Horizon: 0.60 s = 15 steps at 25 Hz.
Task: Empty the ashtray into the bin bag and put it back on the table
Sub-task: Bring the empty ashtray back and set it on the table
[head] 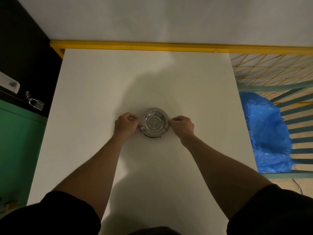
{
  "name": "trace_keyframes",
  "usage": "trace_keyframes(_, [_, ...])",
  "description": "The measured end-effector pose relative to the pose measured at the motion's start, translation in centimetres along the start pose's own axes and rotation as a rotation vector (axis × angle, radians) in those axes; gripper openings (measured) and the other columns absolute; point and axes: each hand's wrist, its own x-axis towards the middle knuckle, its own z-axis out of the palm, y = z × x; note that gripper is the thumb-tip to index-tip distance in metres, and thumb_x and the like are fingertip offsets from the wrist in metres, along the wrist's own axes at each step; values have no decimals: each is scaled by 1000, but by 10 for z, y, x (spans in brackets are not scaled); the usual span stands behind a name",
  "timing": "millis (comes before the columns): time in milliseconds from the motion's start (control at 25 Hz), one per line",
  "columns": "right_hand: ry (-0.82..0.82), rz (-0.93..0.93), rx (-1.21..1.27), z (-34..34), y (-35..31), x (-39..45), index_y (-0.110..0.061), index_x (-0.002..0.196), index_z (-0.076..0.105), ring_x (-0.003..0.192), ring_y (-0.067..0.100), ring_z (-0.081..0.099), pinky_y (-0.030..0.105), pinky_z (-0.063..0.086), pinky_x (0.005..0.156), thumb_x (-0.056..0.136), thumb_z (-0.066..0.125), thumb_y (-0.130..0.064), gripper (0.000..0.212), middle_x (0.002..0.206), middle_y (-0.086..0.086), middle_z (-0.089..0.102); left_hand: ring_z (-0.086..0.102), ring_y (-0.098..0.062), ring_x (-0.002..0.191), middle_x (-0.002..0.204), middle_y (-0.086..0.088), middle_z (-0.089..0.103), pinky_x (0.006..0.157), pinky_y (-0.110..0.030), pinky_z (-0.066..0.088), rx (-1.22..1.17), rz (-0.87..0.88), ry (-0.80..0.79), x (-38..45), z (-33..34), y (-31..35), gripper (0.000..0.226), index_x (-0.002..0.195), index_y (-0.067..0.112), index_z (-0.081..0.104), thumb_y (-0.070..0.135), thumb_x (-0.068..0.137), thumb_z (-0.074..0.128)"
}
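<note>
A round shiny metal ashtray (pixel 154 122) sits on the white table (pixel 94 92), near its middle. Its bowl looks bare, with no ash or butts visible. My left hand (pixel 126 125) pinches the ashtray's left rim with curled fingers. My right hand (pixel 182 127) pinches the right rim the same way. The ashtray's base rests on the table top. A blue bin bag (pixel 267 133) stands to the right, beyond the table's right edge, with its mouth open upward.
A yellow rail (pixel 135 45) runs along the table's far edge. Behind the bag is a teal slatted frame (pixel 301 116) over yellow wire mesh. On the left stand a green cabinet (pixel 18 141) and a dark surface with a padlock (pixel 36 103).
</note>
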Motion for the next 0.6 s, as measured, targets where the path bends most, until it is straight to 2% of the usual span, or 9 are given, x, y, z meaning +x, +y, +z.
trace_keyframes(80, [2, -29, 4, -2, -2, 2, -28, 77, 71, 66, 2, 59, 15, 39, 47, 81, 70, -30, 5, 75, -14, 65, 74, -29, 75, 87, -6, 77, 76, -42, 62, 17, 22, 11, 0, -1, -1, 20, 95, 22, 72, 21, 75, 68])
trace_keyframes(200, [-23, -50, 13, -2, -3, 4, -29, 80, 71, 67, 6, 61, 16, 41, 49, 82, 71, -26, 4, 77, -10, 67, 75, -29, 77, 87, -7, 77, 80, -44, 61, 31, 44, -19, 0, -2, -1, 20, 94, 25, 73, 20, 75, 70])
trace_keyframes(400, [-40, -65, 0, 0, -2, 4, -29, 78, 72, 66, 7, 61, 16, 41, 49, 83, 71, -18, 12, 76, -9, 69, 75, -29, 71, 85, -8, 77, 79, -43, 62, 30, 60, -35, -1, -1, 2, 14, 85, 29, 72, 18, 77, 73])
trace_keyframes(600, [-35, -65, 1, 0, -1, 3, -29, 78, 72, 66, 7, 61, 16, 42, 50, 83, 72, -18, 12, 75, -9, 68, 74, -32, 73, 85, -11, 77, 80, -45, 61, 32, 72, -30, -2, -1, 1, 16, 91, 25, 75, 18, 77, 74])
